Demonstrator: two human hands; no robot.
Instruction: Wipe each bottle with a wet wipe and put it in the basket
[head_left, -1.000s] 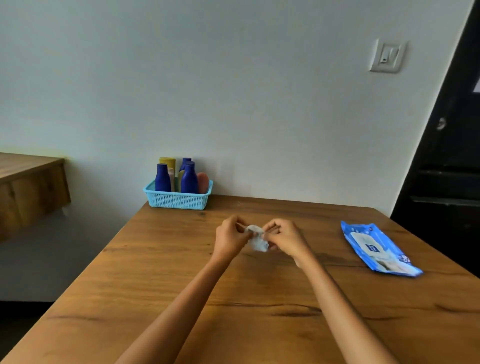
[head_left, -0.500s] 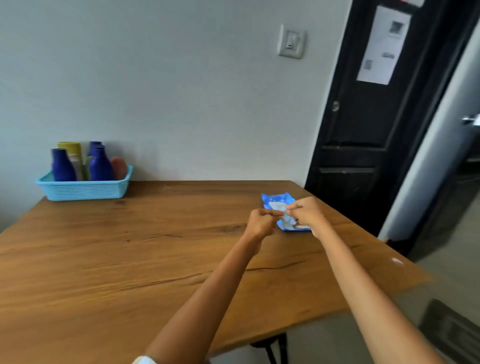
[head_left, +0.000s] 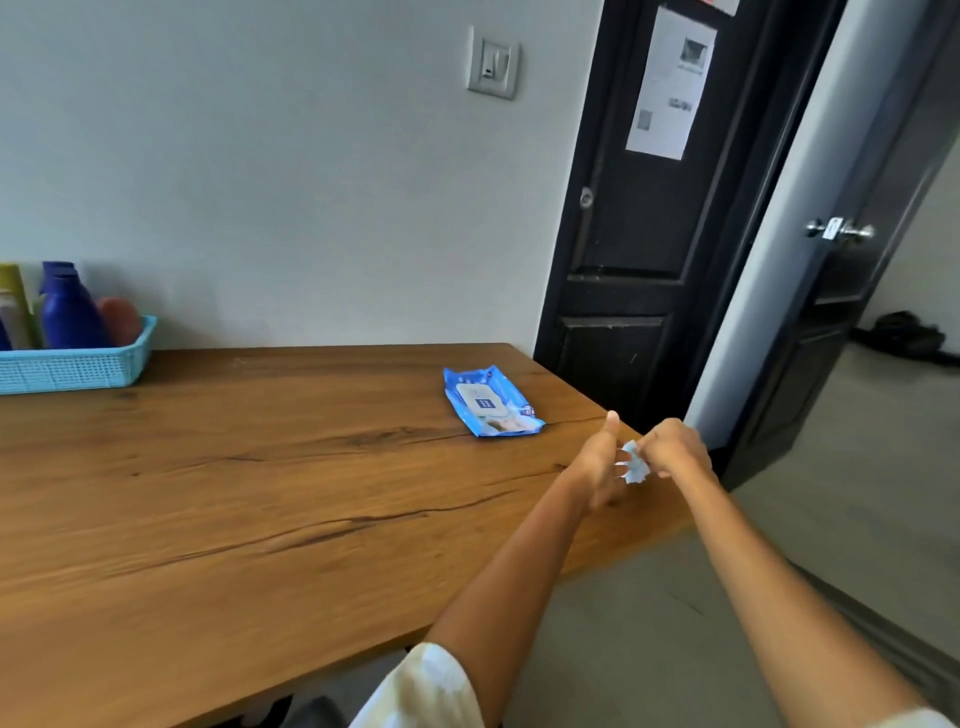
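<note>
Both hands meet over the near right corner of the table (head_left: 218, 499). The right hand (head_left: 675, 448) pinches a small crumpled wipe (head_left: 635, 465) in curled fingers. The left hand (head_left: 597, 465) touches the wipe with its thumb raised; whether its fingers grip it I cannot tell.

The basket (head_left: 78, 366) sits far to the left against the wall, well apart from the hands, and the left hand is the nearer one. The bottles (head_left: 67, 312) stand upright inside it, so the wiping looks done. The pack of wipes (head_left: 488, 402) lies just left of the hands, its long axis running near to far.

The frame's left edge cuts off the basket, hiding some bottles.
</note>
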